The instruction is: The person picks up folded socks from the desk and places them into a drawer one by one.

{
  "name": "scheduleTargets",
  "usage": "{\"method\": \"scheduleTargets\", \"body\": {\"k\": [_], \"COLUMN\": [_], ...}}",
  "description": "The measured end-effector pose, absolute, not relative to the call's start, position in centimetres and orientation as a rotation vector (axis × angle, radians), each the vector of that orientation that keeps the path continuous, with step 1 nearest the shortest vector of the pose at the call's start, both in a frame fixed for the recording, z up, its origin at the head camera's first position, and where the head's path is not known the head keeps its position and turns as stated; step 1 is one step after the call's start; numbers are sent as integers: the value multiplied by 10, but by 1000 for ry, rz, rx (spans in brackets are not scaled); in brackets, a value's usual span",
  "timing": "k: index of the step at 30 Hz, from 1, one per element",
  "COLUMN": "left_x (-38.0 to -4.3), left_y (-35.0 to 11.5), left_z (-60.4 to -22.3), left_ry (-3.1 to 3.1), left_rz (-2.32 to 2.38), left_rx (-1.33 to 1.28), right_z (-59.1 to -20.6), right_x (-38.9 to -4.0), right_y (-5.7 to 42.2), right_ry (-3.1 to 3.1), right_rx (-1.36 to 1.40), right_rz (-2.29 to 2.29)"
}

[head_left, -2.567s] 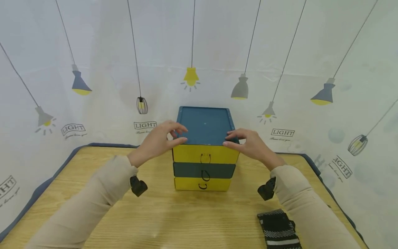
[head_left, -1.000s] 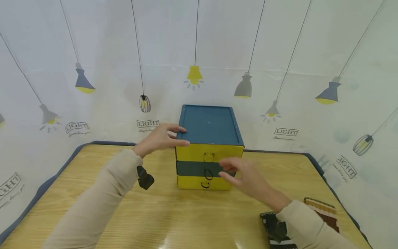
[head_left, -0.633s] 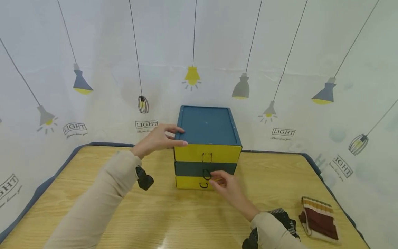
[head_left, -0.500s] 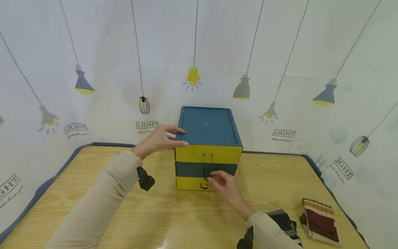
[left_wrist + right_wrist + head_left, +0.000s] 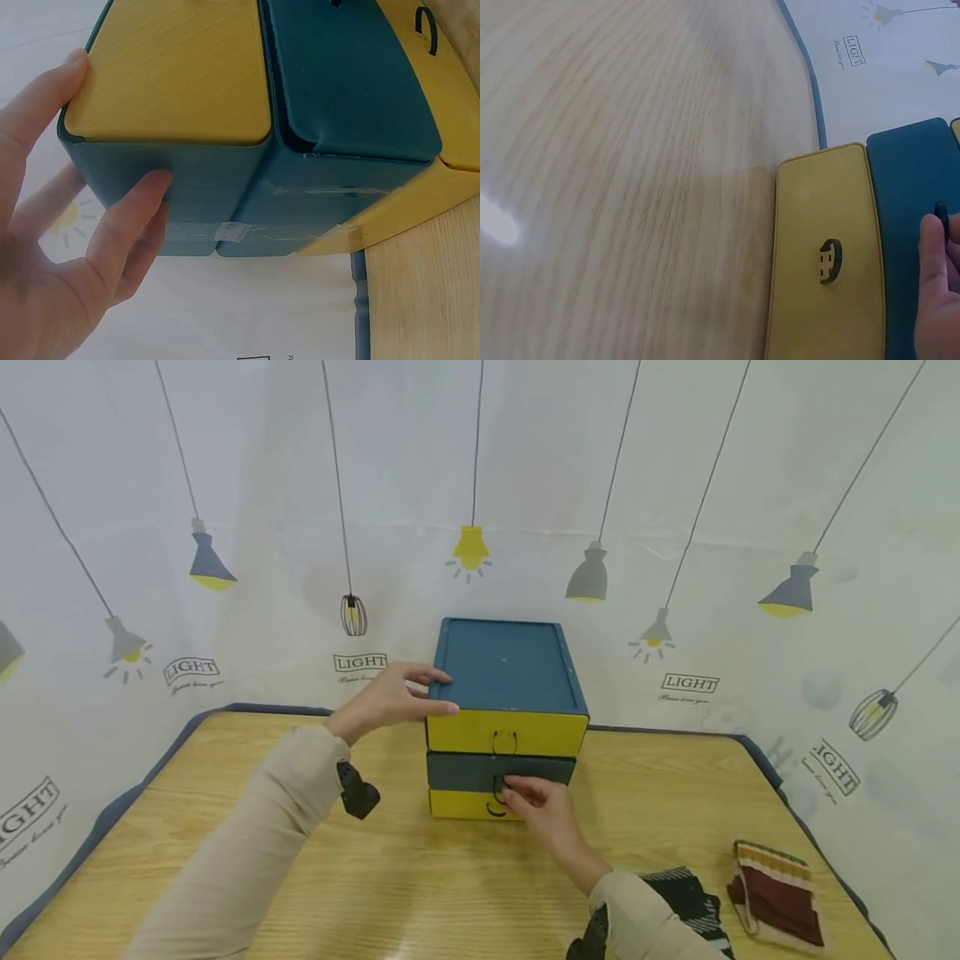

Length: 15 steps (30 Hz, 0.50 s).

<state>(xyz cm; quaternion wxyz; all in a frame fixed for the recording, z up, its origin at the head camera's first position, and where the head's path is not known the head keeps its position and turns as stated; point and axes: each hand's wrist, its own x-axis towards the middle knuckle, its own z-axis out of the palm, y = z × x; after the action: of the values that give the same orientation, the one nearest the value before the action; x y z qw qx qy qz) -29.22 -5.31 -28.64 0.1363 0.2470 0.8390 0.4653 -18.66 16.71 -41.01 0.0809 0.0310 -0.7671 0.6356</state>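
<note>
A small three-drawer box with a blue top [image 5: 517, 664] stands on the table. Its top drawer [image 5: 465, 731] and bottom drawer [image 5: 457, 804] are yellow, the middle drawer [image 5: 457, 772] dark teal. My left hand [image 5: 382, 697] rests at the box's upper left corner, thumb at the front edge; the left wrist view shows fingers [image 5: 127, 225] against the side wall. Thumb and forefinger of my right hand [image 5: 553, 818] pinch the middle drawer's black loop handle [image 5: 941, 217]. In the left wrist view, the teal drawer front [image 5: 352, 75] stands slightly out from its casing.
Right of the box, a folded black-and-white patterned cloth [image 5: 686, 902] lies partly under my right sleeve. Beside it is a folded maroon striped knit cloth [image 5: 780, 897]. A wall sheet [image 5: 270, 568] printed with lamps rises behind the wooden table [image 5: 420, 893].
My right hand has left the box's top right edge, come down to the middle drawer and taken its handle between thumb and finger. The left hand has stayed at the upper left corner.
</note>
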Motion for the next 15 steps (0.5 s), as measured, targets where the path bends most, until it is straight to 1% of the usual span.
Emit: {"method": "scheduleTargets", "body": {"k": [9, 15], "left_x": [-293, -294], "left_y": [-53, -54], "left_z": [-290, -289], "left_ry": [2456, 2443], "left_rz": [1348, 1359], "left_rx": [706, 704], "right_z": [-409, -407], "right_x": [-171, -154], "right_y": [175, 176], "right_ry": [-2364, -2433], "right_rx": [171, 252], "right_rz": [2002, 1959]}}
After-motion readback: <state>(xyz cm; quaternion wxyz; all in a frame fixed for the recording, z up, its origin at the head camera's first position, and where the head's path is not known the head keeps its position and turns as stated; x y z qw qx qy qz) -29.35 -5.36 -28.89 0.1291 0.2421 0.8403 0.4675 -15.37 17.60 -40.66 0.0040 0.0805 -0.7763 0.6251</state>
